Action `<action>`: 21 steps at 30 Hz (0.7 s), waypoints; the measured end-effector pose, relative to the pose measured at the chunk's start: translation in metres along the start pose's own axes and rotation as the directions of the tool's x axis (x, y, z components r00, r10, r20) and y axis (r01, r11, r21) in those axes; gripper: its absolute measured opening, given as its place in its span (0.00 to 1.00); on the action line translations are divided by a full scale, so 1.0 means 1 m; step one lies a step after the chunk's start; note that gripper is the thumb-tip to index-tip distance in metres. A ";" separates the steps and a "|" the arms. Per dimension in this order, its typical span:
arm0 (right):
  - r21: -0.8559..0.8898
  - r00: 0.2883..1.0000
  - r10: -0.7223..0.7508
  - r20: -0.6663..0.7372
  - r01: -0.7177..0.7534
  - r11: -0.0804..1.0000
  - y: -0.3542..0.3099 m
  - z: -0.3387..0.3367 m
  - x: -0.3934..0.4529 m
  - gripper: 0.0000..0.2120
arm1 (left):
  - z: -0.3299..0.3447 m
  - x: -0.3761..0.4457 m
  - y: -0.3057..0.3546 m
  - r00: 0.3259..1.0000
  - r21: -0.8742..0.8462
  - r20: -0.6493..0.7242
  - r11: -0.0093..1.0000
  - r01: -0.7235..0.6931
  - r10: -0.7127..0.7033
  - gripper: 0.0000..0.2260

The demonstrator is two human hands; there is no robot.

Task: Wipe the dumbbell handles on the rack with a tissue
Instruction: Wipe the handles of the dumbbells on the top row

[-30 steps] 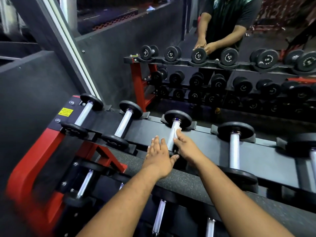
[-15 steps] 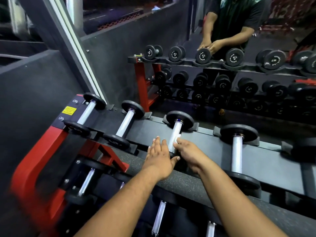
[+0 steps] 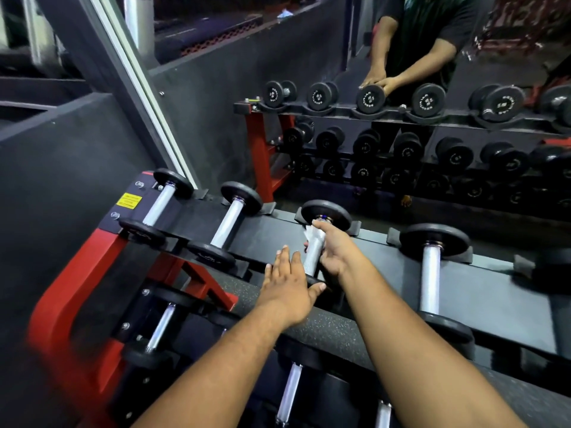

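Head view: right hand [image 3: 335, 253] grips a tissue [image 3: 310, 233] round the centre-frame handle [image 3: 312, 256]; left hand [image 3: 285, 285] rests spread; handles right look unwiped.

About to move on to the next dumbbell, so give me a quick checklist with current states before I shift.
1. Tissue against the third dumbbell's handle: ok.
2. Right hand wrapped round tissue and handle: ok.
3. Left hand flat at the near plate, steadying: ok.
4. Handle wiped all round: cannot tell, underside hidden.
5. Next dumbbell seated on the rack, handle unobstructed: ok.
6. Tissue still clean enough: cannot tell.
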State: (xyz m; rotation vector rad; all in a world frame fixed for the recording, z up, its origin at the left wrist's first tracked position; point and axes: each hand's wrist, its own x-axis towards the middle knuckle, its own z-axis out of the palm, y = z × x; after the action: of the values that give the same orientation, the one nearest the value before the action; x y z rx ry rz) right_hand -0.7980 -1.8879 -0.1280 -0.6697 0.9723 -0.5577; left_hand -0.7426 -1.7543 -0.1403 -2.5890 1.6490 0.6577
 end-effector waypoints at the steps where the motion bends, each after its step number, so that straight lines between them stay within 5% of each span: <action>1: 0.006 1.000 0.007 -0.001 -0.007 1.000 0.001 0.002 0.001 0.09 | 0.000 0.000 0.000 1.000 0.003 -0.003 1.000 0.003 -0.003 0.39; 8: 0.033 0.997 -0.074 0.011 0.074 0.997 0.018 -0.021 0.005 0.15 | 0.003 0.001 -0.002 1.000 0.008 -0.013 1.000 -0.010 0.010 0.39; 21: -0.115 0.998 -0.060 0.009 0.061 0.992 0.019 -0.020 0.002 0.07 | 0.001 -0.002 0.000 1.000 -0.013 -0.015 1.000 -0.017 0.017 0.40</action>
State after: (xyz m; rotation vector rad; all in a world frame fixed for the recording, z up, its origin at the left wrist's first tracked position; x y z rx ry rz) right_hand -0.8119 -1.8817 -0.1504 -0.8054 0.9867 -0.5558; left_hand -0.7435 -1.7526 -0.1408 -2.5980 1.6792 0.6532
